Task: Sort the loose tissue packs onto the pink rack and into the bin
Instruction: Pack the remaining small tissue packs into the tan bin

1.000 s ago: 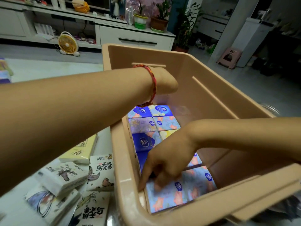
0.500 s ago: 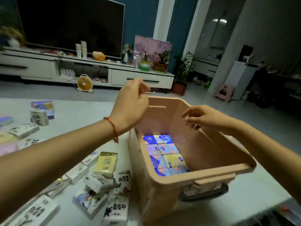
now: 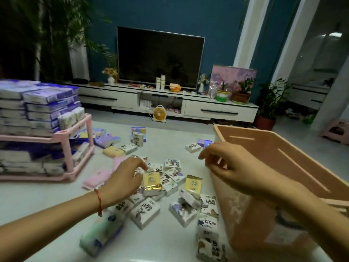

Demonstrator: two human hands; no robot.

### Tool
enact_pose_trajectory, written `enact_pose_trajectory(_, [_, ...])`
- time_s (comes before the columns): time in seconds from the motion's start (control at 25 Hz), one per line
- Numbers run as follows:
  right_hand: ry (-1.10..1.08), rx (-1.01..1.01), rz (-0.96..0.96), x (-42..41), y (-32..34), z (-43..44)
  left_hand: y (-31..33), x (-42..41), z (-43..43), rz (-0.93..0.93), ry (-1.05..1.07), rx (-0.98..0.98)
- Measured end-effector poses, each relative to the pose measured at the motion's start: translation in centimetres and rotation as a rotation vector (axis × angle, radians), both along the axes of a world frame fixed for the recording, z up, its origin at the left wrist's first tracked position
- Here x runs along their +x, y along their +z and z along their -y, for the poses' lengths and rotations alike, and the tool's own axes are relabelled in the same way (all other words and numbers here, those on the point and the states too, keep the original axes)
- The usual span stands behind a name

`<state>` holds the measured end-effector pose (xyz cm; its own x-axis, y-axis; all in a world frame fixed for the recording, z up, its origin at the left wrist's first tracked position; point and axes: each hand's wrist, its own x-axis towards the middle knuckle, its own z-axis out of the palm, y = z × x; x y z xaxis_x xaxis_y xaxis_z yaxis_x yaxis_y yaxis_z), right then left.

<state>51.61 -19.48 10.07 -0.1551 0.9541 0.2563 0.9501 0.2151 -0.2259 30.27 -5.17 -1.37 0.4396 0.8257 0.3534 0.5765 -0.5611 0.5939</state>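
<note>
A television (image 3: 160, 57) is sitting dark against the teal wall (image 3: 217, 25) at upper centre, above a white cabinet (image 3: 219, 109) carrying paper cups (image 3: 160, 82) and potted plants (image 3: 242, 92) (a pinkish painting (image 3: 233, 75) is leaning there). A yellow fan (image 3: 159, 114) is sitting on the pale floor (image 3: 306, 148) below, palm fronds (image 3: 49, 35) are filling the dim upper left, and a pink stool (image 3: 335, 130) is standing at the right edge.

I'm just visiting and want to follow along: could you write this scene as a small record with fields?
Rack: pink plastic two-tier rack, left, stacked with white-and-blue tissue packs.
Bin: tan plastic bin, right; inside out of sight.
Loose packs: small printed tissue packs scattered on the white table between them.
Left grip: over the pile beside a gold-foil pack; hold unclear.
Right grip: empty, fingers loosely curled, by the bin's near corner.
</note>
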Motion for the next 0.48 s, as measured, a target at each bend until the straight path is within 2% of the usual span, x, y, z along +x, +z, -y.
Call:
enact_pose_trajectory(0.36, [-0.111,-0.279,-0.432,-4.2,-7.2,-13.2,-2.8,-5.5,-7.6,0.081,0.17,-0.06])
enact_pose_trajectory(0.48, [-0.144,-0.318,-0.439,-6.2,-9.6,-18.2,-4.8,-6.7,-11.0,0.126,0.249,-0.08])
